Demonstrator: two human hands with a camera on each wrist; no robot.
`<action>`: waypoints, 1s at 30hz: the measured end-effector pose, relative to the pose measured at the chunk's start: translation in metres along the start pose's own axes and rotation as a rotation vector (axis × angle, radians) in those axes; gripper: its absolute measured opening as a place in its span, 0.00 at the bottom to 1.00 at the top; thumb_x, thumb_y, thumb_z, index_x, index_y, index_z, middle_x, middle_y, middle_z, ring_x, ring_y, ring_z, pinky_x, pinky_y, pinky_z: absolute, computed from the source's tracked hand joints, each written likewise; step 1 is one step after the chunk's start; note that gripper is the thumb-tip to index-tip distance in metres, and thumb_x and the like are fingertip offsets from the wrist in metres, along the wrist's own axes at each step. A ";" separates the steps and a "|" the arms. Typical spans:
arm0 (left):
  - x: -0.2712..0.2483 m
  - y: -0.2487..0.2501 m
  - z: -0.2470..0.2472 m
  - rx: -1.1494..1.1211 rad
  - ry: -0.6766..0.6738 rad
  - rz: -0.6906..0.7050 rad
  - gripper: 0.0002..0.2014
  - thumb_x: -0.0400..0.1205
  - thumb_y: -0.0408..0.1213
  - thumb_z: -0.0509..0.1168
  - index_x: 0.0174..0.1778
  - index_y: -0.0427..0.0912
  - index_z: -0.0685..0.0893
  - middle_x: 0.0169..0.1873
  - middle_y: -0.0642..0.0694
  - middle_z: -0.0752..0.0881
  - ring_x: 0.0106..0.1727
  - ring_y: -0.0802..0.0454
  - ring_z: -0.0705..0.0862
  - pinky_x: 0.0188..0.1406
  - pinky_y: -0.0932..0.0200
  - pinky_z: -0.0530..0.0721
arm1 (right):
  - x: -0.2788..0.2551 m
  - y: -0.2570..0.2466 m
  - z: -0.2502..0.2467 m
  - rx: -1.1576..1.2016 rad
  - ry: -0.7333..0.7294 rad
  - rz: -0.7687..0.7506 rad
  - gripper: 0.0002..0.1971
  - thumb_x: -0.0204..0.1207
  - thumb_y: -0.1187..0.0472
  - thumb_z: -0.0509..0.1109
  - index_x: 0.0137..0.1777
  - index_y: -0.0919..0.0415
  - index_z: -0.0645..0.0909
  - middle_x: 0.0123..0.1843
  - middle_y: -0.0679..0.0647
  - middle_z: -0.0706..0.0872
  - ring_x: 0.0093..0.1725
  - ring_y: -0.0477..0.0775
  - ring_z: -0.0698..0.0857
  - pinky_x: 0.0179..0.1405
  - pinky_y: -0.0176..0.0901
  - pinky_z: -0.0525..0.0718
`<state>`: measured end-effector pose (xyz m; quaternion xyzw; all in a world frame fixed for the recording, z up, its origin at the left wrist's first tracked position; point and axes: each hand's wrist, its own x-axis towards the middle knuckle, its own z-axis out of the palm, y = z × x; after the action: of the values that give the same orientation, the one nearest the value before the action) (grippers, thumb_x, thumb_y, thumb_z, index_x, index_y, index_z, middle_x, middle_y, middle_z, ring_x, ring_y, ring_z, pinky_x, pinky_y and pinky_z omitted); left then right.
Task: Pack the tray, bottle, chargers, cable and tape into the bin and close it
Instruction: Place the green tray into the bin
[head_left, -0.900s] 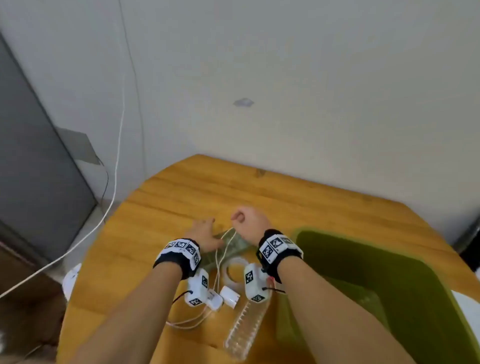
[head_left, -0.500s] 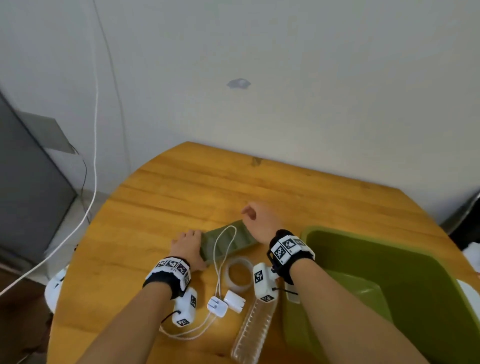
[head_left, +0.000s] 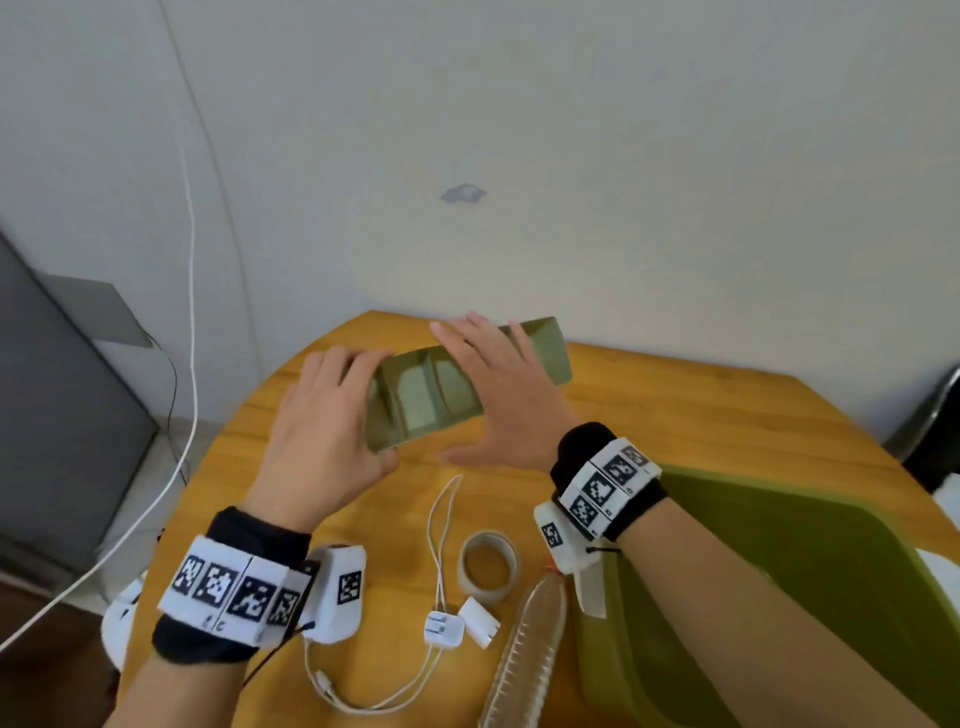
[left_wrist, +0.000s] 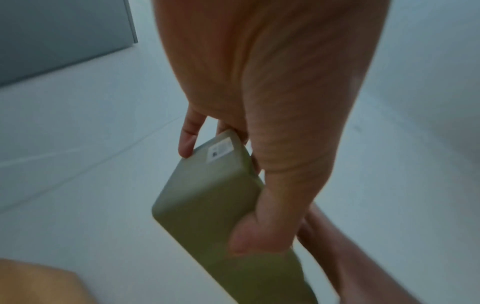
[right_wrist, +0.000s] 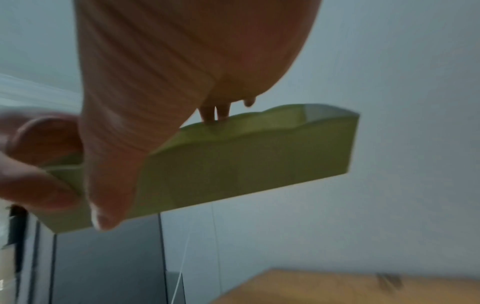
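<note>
Both hands hold a green divided tray (head_left: 415, 410) lifted above the table, tilted with its compartments toward me. My left hand (head_left: 358, 410) grips its left end, thumb on the underside (left_wrist: 207, 195). My right hand (head_left: 493, 395) spans the middle, fingers over the far rim and thumb on the near wall (right_wrist: 246, 160). On the table below lie a white cable (head_left: 439, 530), two white chargers (head_left: 444, 630) (head_left: 480, 621), a tape roll (head_left: 488, 566) and a clear bottle (head_left: 524, 660). The open green bin (head_left: 779, 571) stands at the right under my right forearm.
The round wooden table (head_left: 675, 415) stands against a pale wall. A grey cabinet (head_left: 52, 415) and a hanging white cord (head_left: 192, 260) are at the left. A dark object (head_left: 935, 415) sits beyond the table's right edge.
The tray has come up off the table from under the cable, carried by both hands toward the far side. The cable now lies on the wood.
</note>
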<state>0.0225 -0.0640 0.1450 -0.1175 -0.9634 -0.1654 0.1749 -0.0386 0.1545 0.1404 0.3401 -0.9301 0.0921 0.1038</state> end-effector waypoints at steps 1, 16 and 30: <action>-0.001 0.011 -0.009 -0.042 0.012 0.032 0.46 0.56 0.43 0.76 0.74 0.46 0.72 0.61 0.45 0.76 0.62 0.42 0.76 0.53 0.42 0.83 | -0.002 -0.002 -0.011 -0.062 0.037 -0.023 0.62 0.59 0.26 0.73 0.89 0.53 0.54 0.84 0.52 0.66 0.86 0.56 0.58 0.84 0.69 0.46; 0.028 0.189 0.008 -0.456 -0.047 0.211 0.56 0.65 0.51 0.81 0.85 0.42 0.58 0.70 0.49 0.75 0.72 0.57 0.72 0.69 0.61 0.75 | -0.155 0.094 -0.105 -0.049 0.118 0.193 0.49 0.58 0.27 0.78 0.75 0.57 0.73 0.62 0.50 0.83 0.58 0.50 0.81 0.59 0.50 0.81; 0.060 0.241 0.131 -0.561 -0.560 -0.430 0.36 0.82 0.32 0.67 0.84 0.47 0.60 0.76 0.43 0.75 0.74 0.45 0.75 0.71 0.46 0.77 | -0.276 0.190 -0.071 0.080 -0.242 0.349 0.56 0.63 0.26 0.72 0.85 0.54 0.58 0.74 0.50 0.77 0.62 0.52 0.82 0.58 0.50 0.85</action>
<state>-0.0021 0.2145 0.1189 0.0020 -0.8941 -0.4144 -0.1696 0.0526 0.4839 0.1190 0.1865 -0.9761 0.1042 -0.0399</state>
